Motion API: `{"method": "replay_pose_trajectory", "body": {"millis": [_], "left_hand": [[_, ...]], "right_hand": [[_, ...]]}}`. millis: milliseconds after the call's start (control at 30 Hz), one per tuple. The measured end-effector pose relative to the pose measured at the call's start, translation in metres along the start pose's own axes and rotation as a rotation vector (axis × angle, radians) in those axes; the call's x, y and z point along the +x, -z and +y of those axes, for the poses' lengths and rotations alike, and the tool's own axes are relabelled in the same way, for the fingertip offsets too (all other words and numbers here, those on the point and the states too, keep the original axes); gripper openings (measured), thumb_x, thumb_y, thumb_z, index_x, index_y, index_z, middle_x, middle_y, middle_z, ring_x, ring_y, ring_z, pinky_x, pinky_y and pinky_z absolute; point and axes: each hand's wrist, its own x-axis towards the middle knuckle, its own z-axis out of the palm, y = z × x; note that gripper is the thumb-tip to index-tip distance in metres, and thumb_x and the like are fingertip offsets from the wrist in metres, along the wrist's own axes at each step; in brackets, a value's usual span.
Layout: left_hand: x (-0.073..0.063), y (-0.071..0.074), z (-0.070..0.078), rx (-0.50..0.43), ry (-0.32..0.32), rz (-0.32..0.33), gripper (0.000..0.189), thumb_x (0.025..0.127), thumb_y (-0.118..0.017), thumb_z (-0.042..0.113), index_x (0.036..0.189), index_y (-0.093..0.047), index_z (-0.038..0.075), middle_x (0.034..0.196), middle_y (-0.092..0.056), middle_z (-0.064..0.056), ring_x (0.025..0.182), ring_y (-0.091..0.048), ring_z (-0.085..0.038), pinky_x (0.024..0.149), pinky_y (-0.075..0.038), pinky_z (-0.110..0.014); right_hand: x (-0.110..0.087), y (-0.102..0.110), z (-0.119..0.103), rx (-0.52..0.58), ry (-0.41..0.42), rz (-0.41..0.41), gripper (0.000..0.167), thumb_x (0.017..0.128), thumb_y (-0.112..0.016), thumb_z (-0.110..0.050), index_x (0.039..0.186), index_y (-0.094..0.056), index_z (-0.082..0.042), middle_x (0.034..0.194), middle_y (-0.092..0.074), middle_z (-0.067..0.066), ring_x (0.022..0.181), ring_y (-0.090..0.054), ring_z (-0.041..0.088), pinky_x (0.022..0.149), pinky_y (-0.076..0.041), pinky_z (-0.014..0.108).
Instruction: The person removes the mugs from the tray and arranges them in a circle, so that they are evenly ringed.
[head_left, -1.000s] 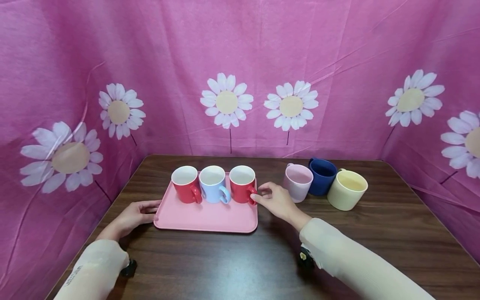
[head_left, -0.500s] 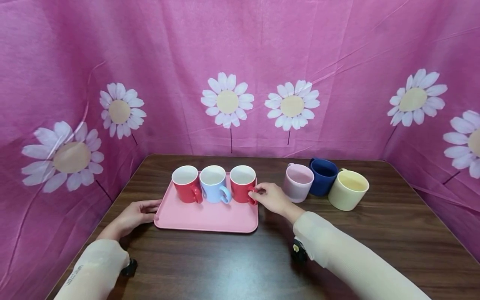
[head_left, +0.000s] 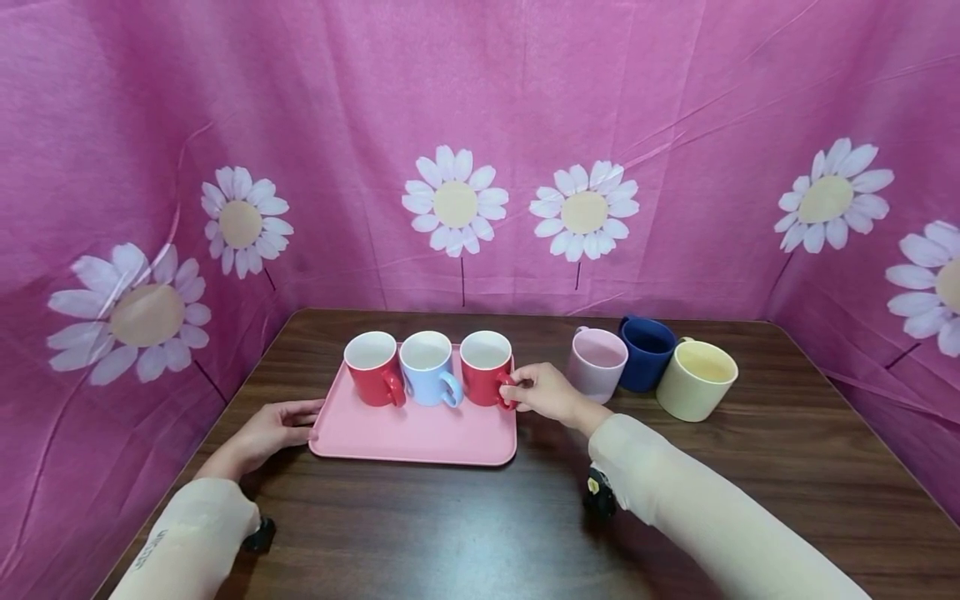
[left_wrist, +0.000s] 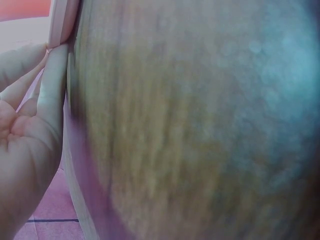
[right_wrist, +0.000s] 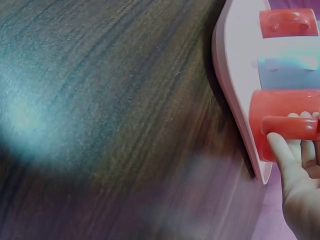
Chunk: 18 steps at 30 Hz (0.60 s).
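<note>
A pink tray [head_left: 420, 437] lies on the table, bearing a row of three upright mugs. From left to right they are a red mug [head_left: 369, 379], a light blue mug [head_left: 424, 375] and another red mug [head_left: 480, 375], all with white insides. My right hand [head_left: 551, 396] pinches the handle of the rightmost red mug; in the right wrist view, the thumb is on the handle [right_wrist: 290, 127] with fingers behind it. At the tray's left edge, my left hand [head_left: 262, 433] touches the rim with nearly straight fingers. The left wrist view has its fingertips against the tray rim [left_wrist: 61, 22].
Right of the tray stand a pale pink mug [head_left: 596, 367], a dark blue mug [head_left: 645, 354] and a yellow mug [head_left: 693, 387], close together. The brown wooden table [head_left: 420, 533] is backed by a pink curtain [head_left: 517, 100] printed with daisies.
My right hand has moved slightly left and its thumb and fingers have come together on the red mug's handle. The mugs, the tray and my left hand have stayed in place.
</note>
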Motion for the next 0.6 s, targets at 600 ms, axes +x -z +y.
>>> {"method": "replay_pose_trajectory", "body": {"millis": [600], "left_hand": [[-0.001,0.000,0.001,-0.007,0.002,0.001,0.060,0.085,-0.070,0.002,0.134,-0.041,-0.016,0.124,-0.054,-0.033,0.110,-0.057,-0.034,0.080,-0.051,-0.023]], "right_hand": [[-0.010,0.020,-0.004,0.023,0.004,-0.053,0.026,0.086,-0.069,-0.001,0.106,-0.065,0.015,0.093,-0.069,0.023,0.083,-0.068,0.029,0.075,-0.055,0.039]]}}
